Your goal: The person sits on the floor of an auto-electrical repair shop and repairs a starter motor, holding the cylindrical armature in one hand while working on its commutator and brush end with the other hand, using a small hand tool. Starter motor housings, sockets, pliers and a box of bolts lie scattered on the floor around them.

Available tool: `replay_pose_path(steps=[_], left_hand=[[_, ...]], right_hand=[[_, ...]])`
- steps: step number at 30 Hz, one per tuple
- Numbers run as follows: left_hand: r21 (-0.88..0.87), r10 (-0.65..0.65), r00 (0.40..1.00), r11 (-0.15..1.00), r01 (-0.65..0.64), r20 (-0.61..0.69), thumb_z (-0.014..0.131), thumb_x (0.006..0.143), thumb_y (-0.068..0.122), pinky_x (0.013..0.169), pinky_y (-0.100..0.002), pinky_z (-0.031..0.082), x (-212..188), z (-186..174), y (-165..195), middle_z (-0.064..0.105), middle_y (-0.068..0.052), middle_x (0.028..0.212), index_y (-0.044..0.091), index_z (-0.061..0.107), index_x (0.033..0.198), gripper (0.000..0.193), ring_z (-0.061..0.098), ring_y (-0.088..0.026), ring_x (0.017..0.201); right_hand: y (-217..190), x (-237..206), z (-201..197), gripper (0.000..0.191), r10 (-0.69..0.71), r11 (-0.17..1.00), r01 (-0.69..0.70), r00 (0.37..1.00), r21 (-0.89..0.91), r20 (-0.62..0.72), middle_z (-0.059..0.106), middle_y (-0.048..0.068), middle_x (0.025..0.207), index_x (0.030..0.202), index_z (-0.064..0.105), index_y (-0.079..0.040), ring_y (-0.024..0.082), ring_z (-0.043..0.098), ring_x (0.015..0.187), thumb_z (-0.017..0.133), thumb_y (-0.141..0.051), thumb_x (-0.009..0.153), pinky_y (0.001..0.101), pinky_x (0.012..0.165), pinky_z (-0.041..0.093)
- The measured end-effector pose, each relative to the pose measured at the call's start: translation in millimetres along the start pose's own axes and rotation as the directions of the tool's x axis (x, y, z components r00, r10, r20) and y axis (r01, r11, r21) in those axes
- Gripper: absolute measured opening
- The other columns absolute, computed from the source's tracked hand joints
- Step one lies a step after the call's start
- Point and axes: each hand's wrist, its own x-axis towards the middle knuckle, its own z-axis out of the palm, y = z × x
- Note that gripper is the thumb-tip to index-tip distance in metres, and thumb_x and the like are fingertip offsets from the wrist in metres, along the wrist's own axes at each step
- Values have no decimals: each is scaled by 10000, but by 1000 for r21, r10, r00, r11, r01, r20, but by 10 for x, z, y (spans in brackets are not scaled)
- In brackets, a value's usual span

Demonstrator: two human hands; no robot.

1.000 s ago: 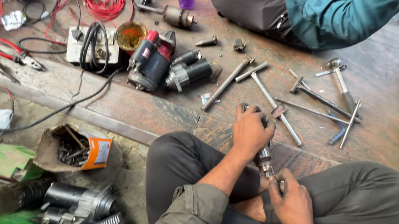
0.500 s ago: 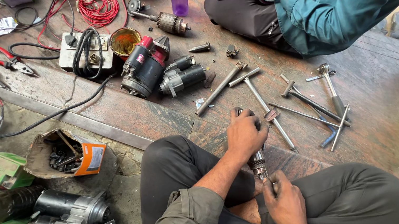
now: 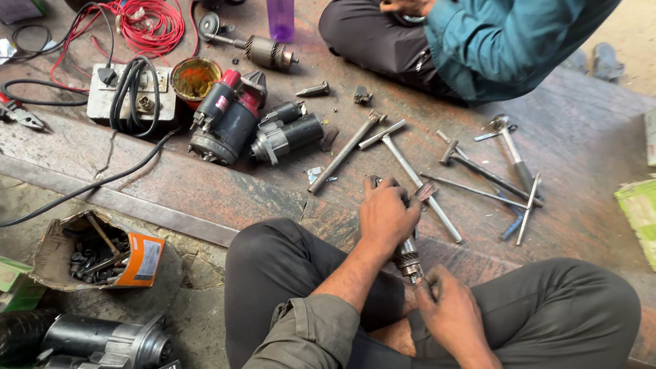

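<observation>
Gripping geared shaft (image 3: pixel 406 258) as before: left hand (image 3: pixel 387 217) wrapping top, right hand (image 3: pixel 449 307) fingers pinching bottom; hands unmoved.

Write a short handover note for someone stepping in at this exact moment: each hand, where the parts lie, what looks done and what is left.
Left hand: closed around the upper end of a small metal shaft with a gear, over the lap.
Right hand: grips the same shaft's lower end.
Nearby: loose spanners and rods on the wooden board; two starter motors beyond them.
Done: shaft is out and in hand.
Left: cannot tell from this view; shaft apparently not fitted to anything.
</observation>
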Motion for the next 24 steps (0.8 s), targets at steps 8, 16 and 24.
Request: replay_pose_path(steps=[8,16,24], left_hand=[[-19,18,1000,1000,-18,-11,718,824,367,892,-553,526,-3,-68,2,669,-116,1051,39,760,788,332,519,-486,1199],[97,-8,999,995,4,37,725,839,367,920,-568,526,69,-36,29,673,-159,1072,19,773,812,352,473,-555,1302],[103,-26,998,994,20,55,729,818,360,877,-561,537,12,-44,98,684,-171,1017,7,771,805,356,559,-506,1173]], right_hand=[[-87,-37,13,265,67,997,-67,998,-42,-6,722,214,860,972,626,-93,450,673,904,668,-341,888,548,772,509],[91,89,139,236,105,994,-105,994,10,-6,738,189,841,967,664,-131,434,694,896,721,-322,839,537,753,531],[179,74,161,188,230,958,-241,969,154,88,724,146,602,806,658,-44,238,701,594,787,-177,769,400,647,570]])
